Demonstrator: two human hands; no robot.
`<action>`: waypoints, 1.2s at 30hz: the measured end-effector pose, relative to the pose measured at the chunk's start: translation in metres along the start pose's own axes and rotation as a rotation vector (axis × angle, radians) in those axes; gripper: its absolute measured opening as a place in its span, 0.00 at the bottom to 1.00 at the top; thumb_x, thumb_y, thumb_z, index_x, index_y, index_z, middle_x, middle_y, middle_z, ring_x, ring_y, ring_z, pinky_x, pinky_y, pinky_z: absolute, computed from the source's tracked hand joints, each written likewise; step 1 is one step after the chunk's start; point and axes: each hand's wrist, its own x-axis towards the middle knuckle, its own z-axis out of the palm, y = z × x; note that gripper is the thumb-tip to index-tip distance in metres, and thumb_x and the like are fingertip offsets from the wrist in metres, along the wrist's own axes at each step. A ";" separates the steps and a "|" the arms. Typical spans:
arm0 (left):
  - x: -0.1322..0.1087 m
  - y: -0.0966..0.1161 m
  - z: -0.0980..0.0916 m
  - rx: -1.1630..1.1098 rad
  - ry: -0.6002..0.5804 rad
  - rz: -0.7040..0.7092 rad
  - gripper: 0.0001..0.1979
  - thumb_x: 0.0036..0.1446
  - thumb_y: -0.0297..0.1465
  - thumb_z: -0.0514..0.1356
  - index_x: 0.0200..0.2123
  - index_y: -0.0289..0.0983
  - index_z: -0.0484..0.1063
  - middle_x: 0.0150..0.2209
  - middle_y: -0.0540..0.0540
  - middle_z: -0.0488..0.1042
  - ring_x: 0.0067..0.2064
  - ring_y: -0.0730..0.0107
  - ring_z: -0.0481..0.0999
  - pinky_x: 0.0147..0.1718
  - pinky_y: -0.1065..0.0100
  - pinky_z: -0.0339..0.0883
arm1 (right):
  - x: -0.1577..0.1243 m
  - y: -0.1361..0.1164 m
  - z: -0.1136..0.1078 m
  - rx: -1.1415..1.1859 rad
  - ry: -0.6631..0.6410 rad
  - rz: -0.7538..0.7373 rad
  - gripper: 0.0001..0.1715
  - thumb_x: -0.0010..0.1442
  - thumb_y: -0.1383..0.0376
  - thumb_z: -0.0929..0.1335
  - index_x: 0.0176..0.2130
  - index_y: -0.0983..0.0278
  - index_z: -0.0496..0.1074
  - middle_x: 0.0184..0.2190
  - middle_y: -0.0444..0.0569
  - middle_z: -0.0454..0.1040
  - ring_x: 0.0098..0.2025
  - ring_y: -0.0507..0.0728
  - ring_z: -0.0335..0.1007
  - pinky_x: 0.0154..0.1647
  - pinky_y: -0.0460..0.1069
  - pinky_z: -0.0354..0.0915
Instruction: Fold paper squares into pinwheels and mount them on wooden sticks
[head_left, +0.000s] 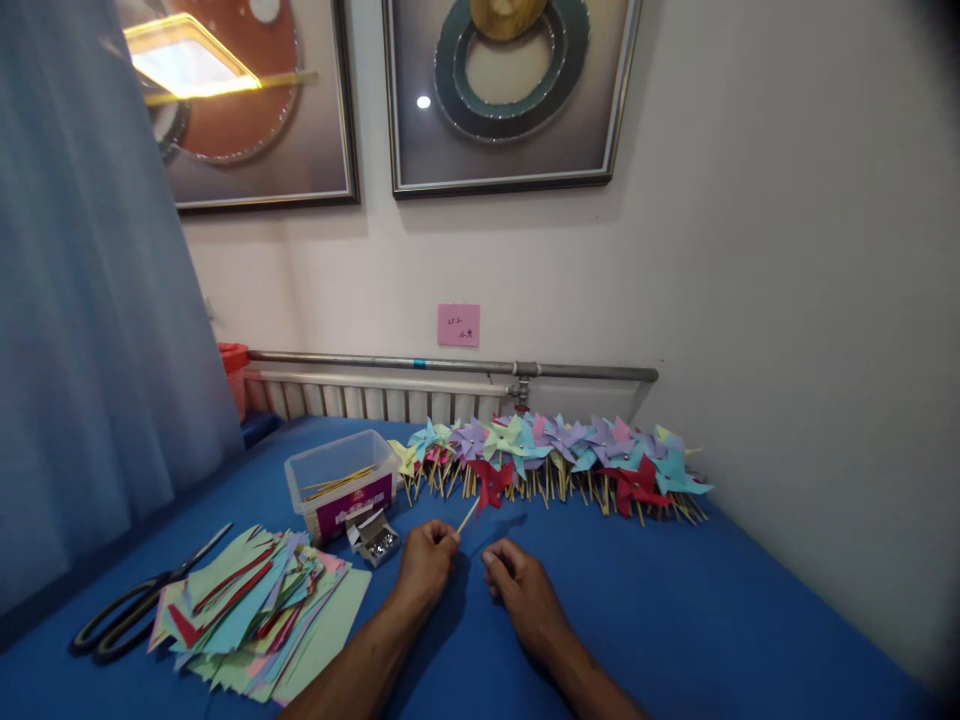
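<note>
A red paper pinwheel [491, 484] stands tilted on a thin wooden stick. My left hand [429, 562] is closed around the lower part of that stick, with the blades up and to the right of my fingers. Just right of it, my right hand [519, 588] hovers low over the blue table, apart from the pinwheel. Its fingers are curled in toward the thumb, and nothing shows between them. Close behind my left hand sits a small open box [373, 537] of shiny metal pins. Behind both hands lies a long pile of finished pinwheels [559, 440] in several colours.
A clear plastic tub [341, 480] with wooden sticks stands at the left. In front of it are a stack of coloured paper scraps [255, 610] and black-handled scissors [142, 605]. A radiator [375, 400] and pipe run along the wall; a blue curtain [97, 300] hangs left.
</note>
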 end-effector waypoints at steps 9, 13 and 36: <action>0.000 -0.006 0.009 -0.100 -0.094 -0.036 0.13 0.46 0.41 0.62 0.24 0.37 0.67 0.17 0.54 0.67 0.16 0.76 0.62 0.19 0.72 0.48 | 0.001 -0.002 0.000 0.002 0.017 0.001 0.16 0.63 0.54 0.63 0.30 0.61 0.67 0.22 0.40 0.68 0.24 0.52 0.62 0.28 0.47 0.59; -0.002 -0.009 0.011 -0.136 -0.144 -0.042 0.19 0.44 0.48 0.63 0.25 0.38 0.67 0.17 0.55 0.67 0.16 0.77 0.61 0.18 0.71 0.49 | 0.001 -0.004 0.000 0.011 0.020 0.005 0.15 0.62 0.54 0.63 0.31 0.61 0.68 0.24 0.41 0.70 0.25 0.52 0.64 0.30 0.47 0.60; -0.009 -0.004 0.011 -0.250 -0.260 -0.114 0.23 0.44 0.52 0.65 0.26 0.36 0.69 0.18 0.53 0.68 0.17 0.77 0.61 0.19 0.71 0.51 | 0.002 0.006 0.000 -0.007 0.015 -0.027 0.18 0.65 0.53 0.62 0.31 0.61 0.68 0.24 0.42 0.71 0.26 0.53 0.66 0.30 0.47 0.61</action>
